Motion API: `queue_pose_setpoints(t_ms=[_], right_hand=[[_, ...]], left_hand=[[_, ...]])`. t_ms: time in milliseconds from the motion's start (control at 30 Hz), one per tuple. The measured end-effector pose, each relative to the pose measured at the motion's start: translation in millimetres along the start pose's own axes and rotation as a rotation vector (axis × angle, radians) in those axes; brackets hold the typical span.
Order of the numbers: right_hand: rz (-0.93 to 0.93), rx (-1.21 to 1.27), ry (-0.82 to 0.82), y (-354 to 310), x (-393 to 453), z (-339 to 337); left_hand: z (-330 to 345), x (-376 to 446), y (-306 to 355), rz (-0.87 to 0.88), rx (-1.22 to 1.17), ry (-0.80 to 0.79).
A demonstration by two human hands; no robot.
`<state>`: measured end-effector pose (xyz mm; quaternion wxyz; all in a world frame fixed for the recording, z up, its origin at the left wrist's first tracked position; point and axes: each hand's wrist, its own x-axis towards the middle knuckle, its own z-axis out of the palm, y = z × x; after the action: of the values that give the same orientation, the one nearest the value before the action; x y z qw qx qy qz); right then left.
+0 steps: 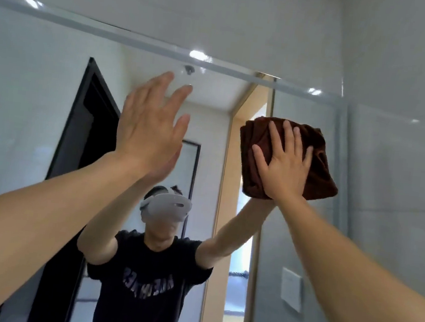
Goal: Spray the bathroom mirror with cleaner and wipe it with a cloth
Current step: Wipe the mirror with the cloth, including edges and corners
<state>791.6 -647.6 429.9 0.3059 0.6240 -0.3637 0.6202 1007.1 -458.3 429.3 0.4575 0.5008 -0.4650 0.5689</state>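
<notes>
While both forearms reach up from the bottom corners, the right hand (pixel 281 165) lies flat with fingers spread, pressing a folded brown cloth (pixel 318 169) against the mirror (pixel 42 95) near its upper right edge. The left hand (pixel 149 128) is open and empty, fingers apart, raised close to the glass near the top; whether it touches I cannot tell. No spray bottle is in view. Beyond, the glass reflects the person with both arms lifted and a dark door (pixel 88 111) behind.

Wiping seems under way. A bare left palm resting on the glass would probably leave fresh smears. Since the cloth is held only by flat pressure, easing off could let it slide down and drop.
</notes>
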Motion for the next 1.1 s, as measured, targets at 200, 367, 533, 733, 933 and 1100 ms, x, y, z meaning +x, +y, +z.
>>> queue_pose_setpoints(t_ms=[200,367,533,733,933,1100], right_hand=[[0.172,-0.022,0.007,96.8,-29.9,-6.6],[0.263,0.008,-0.012,74.9,-24.9,-6.2],[0.179,0.026,-0.009,-27.8,1.1,-0.8],[-0.15,0.076,-0.02,-192.8,31.0,4.8],[-0.538,0.148,-0.118,-323.0,33.7,7.4],[-0.631,0.153,-0.112,-311.0,57.3,8.1]], left_hand=[[-5.3,-5.6,19.3,0.146,0.044,-0.068],[-26.2,-14.2,-31.3,0.196,0.233,-0.222],[-60.0,-2.7,-97.9,0.077,0.277,-0.211],[-97.3,-4.2,-161.4,-0.055,0.341,-0.235],[-117.9,-17.4,-202.1,-0.075,0.377,-0.247],[-115.4,-10.6,-204.4,0.024,0.442,-0.193]])
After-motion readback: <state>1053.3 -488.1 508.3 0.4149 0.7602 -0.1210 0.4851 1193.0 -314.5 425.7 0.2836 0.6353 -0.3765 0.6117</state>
